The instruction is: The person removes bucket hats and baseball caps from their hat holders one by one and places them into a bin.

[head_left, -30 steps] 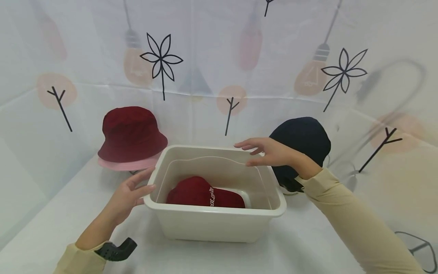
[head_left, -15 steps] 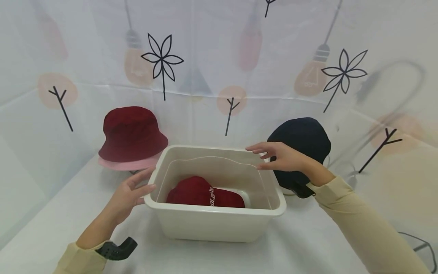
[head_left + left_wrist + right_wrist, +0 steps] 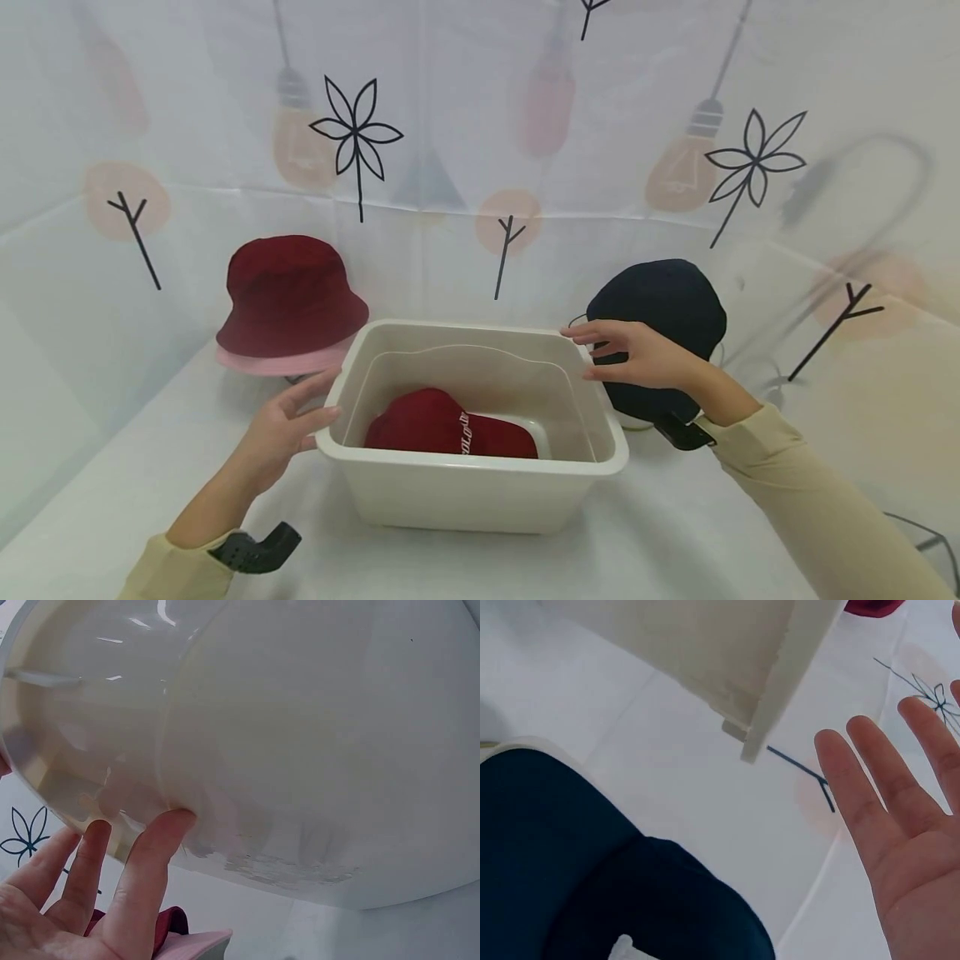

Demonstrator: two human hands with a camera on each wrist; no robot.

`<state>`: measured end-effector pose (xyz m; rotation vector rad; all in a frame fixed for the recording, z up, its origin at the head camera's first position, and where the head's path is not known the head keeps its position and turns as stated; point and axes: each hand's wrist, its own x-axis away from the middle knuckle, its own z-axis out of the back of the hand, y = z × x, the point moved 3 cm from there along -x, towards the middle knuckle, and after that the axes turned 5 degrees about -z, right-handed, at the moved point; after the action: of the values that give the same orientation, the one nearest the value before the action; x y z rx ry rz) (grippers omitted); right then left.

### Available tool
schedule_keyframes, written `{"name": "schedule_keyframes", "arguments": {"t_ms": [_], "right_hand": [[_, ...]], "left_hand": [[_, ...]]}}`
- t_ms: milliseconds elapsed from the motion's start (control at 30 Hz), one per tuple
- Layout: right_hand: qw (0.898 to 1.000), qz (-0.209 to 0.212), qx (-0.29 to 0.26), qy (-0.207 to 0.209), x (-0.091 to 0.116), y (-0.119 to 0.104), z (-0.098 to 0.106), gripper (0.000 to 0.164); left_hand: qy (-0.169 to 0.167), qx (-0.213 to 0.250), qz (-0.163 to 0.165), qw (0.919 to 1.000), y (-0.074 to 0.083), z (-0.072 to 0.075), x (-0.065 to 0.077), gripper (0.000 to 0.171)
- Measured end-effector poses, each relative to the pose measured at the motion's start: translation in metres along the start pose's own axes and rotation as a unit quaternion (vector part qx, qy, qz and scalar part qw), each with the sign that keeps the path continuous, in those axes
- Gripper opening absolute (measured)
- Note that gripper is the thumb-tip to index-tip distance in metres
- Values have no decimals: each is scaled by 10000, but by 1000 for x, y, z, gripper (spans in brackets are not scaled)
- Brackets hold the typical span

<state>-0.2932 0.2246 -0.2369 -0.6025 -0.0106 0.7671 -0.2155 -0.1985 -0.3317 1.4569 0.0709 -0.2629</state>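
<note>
A white plastic basin (image 3: pixel 465 500) stands on the white table, a dark red baseball cap (image 3: pixel 423 423) with white lettering lying inside it. My left hand (image 3: pixel 277 437) holds the basin's left rim, thumb at the edge. In the left wrist view, fingertips (image 3: pixel 180 819) of that hand press the basin's outer wall under the rim. Near the back right corner, my right hand (image 3: pixel 648 357) hovers with fingers spread and nothing in it. The right wrist view shows it apart from the rim. Behind it is a navy hat (image 3: pixel 667 300), partly covered by the hand.
At the back left, a burgundy bucket hat (image 3: pixel 288 296) sits over a pink hat (image 3: pixel 277 364). A printed white curtain (image 3: pixel 442 108) hangs behind the table (image 3: pixel 450 571). A thin dark frame (image 3: pixel 933 542) shows at the right edge.
My right hand has moved to the right and slightly down, from above the basin's back rim toward its right corner and the navy hat. The left hand stays on the rim.
</note>
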Motion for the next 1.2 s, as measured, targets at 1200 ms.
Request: {"name": "schedule_keyframes", "arguments": {"t_ms": [1200], "right_hand": [[9938,-170,384,1033,45,26,-1,51]], "left_hand": [[15,16,-5,10000,-2,2,-1,63]]}}
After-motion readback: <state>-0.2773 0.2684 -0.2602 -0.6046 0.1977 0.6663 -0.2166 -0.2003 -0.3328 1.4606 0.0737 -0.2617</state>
